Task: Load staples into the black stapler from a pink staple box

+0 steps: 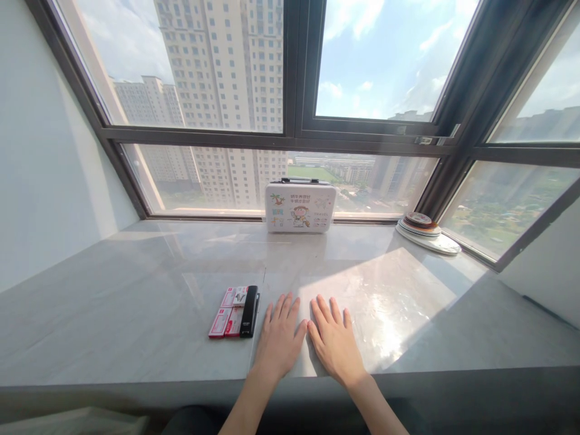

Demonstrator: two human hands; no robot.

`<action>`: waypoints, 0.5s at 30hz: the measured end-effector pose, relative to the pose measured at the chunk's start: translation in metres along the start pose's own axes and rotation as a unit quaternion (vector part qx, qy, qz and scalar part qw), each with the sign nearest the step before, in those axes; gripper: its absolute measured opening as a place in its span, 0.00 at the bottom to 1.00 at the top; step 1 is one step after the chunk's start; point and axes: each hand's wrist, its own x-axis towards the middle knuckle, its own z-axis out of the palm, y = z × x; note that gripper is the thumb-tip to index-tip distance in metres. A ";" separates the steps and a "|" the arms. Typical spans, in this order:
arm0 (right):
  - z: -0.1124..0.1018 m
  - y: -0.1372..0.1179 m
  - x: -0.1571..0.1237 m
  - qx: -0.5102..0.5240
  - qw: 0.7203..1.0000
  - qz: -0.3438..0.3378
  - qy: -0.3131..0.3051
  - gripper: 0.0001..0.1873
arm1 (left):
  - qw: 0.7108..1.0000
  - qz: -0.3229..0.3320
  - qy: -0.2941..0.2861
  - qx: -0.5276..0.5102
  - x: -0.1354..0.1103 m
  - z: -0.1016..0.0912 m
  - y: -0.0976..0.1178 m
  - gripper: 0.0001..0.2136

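My left hand [281, 338] lies flat on the pale marbled sill, palm down with its fingers stretched out. Beside it, palm down as well, rests my right hand [334, 341], fingers spread; the two thumbs nearly meet or touch. Neither hand holds anything. Just left of my left hand lies a black stapler [249, 312]. Up against the stapler's left side sit several small red-and-white boxes [221, 322], one of them with a staple-like picture [240, 296] on top.
At the back, a white carry case [301, 208] with cartoon prints and a dark handle stands upright against the window. A stack of round plates or mats [421, 228] lies in the back right corner. The sill's front edge [136, 383] runs below my wrists. Bright sunlight falls on the right side.
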 end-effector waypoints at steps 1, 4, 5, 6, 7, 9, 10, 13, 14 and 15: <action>0.000 0.000 0.000 0.001 1.000 0.001 0.001 0.31 | 1.000 0.001 0.000 0.000 0.001 0.000 0.000 0.25; -0.001 0.002 -0.001 0.012 1.000 -0.001 0.006 0.31 | 1.000 0.004 -0.005 0.005 0.001 -0.001 0.001 0.25; 0.000 0.003 -0.001 0.020 1.000 -0.003 0.007 0.31 | 1.000 0.004 -0.006 0.007 0.000 -0.001 0.001 0.25; 0.001 0.005 -0.001 0.033 0.999 -0.004 0.010 0.31 | 1.000 0.005 -0.006 0.011 -0.003 -0.002 0.002 0.25; 0.002 0.007 0.000 0.049 0.999 -0.001 0.012 0.30 | 1.000 0.008 -0.004 0.015 -0.008 -0.003 0.004 0.25; 0.006 0.006 0.005 0.090 0.995 0.026 0.020 0.29 | 1.000 0.019 0.004 0.022 -0.022 -0.007 0.006 0.25; 0.008 0.003 0.009 0.116 0.992 0.048 0.026 0.28 | 0.999 0.027 0.008 0.026 -0.031 -0.010 0.007 0.26; 0.014 -0.022 0.025 0.227 0.971 0.075 0.023 0.28 | 0.998 0.052 0.016 0.037 -0.063 -0.018 0.006 0.26; 0.015 -0.035 0.032 0.277 0.959 0.053 0.006 0.30 | 0.997 0.058 0.019 0.043 -0.074 -0.019 0.004 0.26; 0.016 -0.050 0.039 0.326 0.945 0.029 -0.007 0.34 | 0.996 0.063 0.026 0.048 -0.085 -0.019 0.002 0.26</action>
